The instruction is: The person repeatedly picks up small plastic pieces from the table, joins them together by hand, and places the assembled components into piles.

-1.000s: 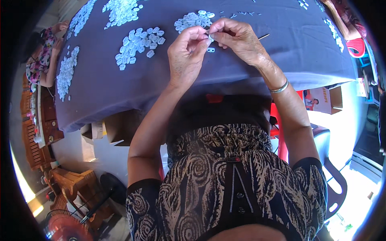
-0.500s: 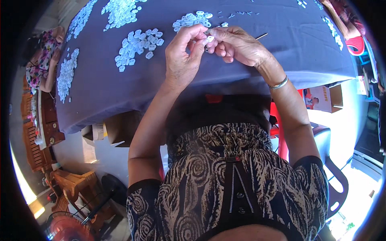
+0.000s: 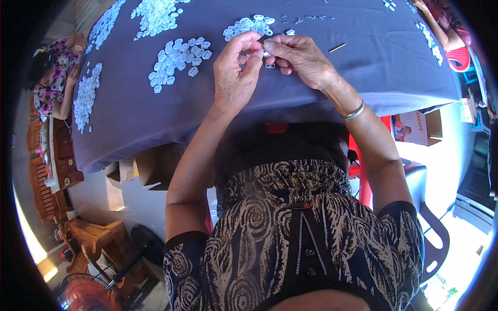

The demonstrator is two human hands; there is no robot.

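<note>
In the head view, the left hand and right hand meet, fingertips pinching a small white plastic-looking piece between them. It is probably light, stiff and slick, best held by its rim. From it, loose white oval pieces lie at nine o'clock; a brown cardboard box stands toward half past seven, contents indiscernible.

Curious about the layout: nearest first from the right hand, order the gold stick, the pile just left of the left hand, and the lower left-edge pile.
In the head view:
1. Gold stick: right of the right hand.
2. Nearer pile: past the left hand.
3. Left-edge pile: farther left.
</note>
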